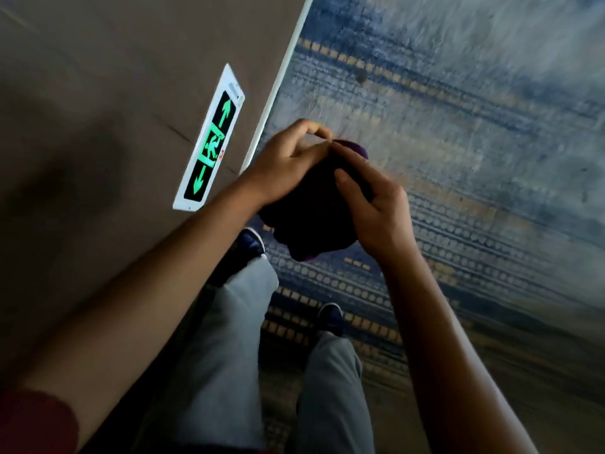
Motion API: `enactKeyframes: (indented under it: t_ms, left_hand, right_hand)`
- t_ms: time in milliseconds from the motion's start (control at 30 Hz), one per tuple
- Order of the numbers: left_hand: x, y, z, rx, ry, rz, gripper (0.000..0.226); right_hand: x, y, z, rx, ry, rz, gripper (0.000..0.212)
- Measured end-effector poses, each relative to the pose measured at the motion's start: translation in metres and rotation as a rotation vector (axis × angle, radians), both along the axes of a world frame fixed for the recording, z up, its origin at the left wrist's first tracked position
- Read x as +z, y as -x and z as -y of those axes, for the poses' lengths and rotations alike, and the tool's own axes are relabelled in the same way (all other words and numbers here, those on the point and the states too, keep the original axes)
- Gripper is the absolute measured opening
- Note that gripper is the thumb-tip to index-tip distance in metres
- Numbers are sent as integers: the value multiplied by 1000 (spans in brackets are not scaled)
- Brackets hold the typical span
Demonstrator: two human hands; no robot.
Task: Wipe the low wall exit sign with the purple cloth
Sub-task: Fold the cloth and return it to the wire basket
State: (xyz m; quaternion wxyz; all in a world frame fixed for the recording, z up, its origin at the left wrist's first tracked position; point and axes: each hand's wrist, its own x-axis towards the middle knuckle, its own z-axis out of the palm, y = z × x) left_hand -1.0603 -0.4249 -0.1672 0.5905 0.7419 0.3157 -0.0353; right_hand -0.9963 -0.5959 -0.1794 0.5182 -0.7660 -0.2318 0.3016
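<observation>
**Operator:** State the current step and the condition of both hands.

**Inspector:** Preparation step. The soft, dark purple cloth (pixel 314 204) is bunched between both hands, above the blue-and-tan patterned carpet (pixel 458 132). The left hand (pixel 288 158) has its fingers curled over the cloth's upper edge, fingertips pinched together at the top. The right hand (pixel 376 204) cups the cloth from the other side, thumb pressed onto the fabric and fingers wrapped beneath it. Judgement: the cloth is being gathered or folded into a wiping pad; wiping has not begun.

**Operator:** Location of the target?

**Inspector:** The narrow rectangular exit sign (pixel 209 142), white-framed with a lit green running figure and arrows, sits on the brown wall (pixel 98 93), beyond the left hand and apart from it. It is low on the wall, near the pale skirting strip (pixel 278 83). The cloth does not touch it.

**Operator:** Requirement for the next move?

**Inspector:** Probably: settle the pad in one hand, carry it leftward past the left wrist, and lay it flat on the sign face. Light, even pressure is advisable; the frame edges could snag loose folds.
</observation>
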Motion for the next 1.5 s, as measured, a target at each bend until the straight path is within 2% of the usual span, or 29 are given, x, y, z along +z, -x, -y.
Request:
enactKeyframes:
  t_ms: [100,200,267,333,433,600,767,867,1033,1167,1300,1500]
  left_hand:
    - [54,5,28,137,172,10,30]
    - [101,13,68,250,519,61,46]
    - [133,19,95,254,710,136,54]
    - [166,21,119,244,780,178,58]
    - [209,16,148,323,745,209,54]
    - [243,3,172,285,616,391,48]
    - [269,-28,156,60,401,472,64]
    - [285,-56,131,-61,318,531,59]
    - [311,-101,88,-89,320,639,50]
    - [329,-135,74,-183,341,691,46]
    - [336,-166,73,-223,365,705,42]
    - [338,-234,87,-202,258,727,34]
  right_hand:
    - [71,-9,29,-92,-50,-3,36]
    - [134,-16,64,-167,-107,30,35]
    - [171,-18,85,-222,-156,43,36]
    - [204,-19,105,-285,-197,60,40]
    - [237,-22,134,-356,-234,99,46]
    - [263,-26,167,-437,-296,67,51]
    - [287,-40,156,-451,-341,71,57]
    - [305,-53,141,-498,-381,103,59]
    - [334,-79,105,-498,-354,218,53]
    - [349,-101,91,-603,-336,282,44]
    - [360,-129,89,-678,-298,321,44]
    - [360,-196,102,-721,-269,371,47]
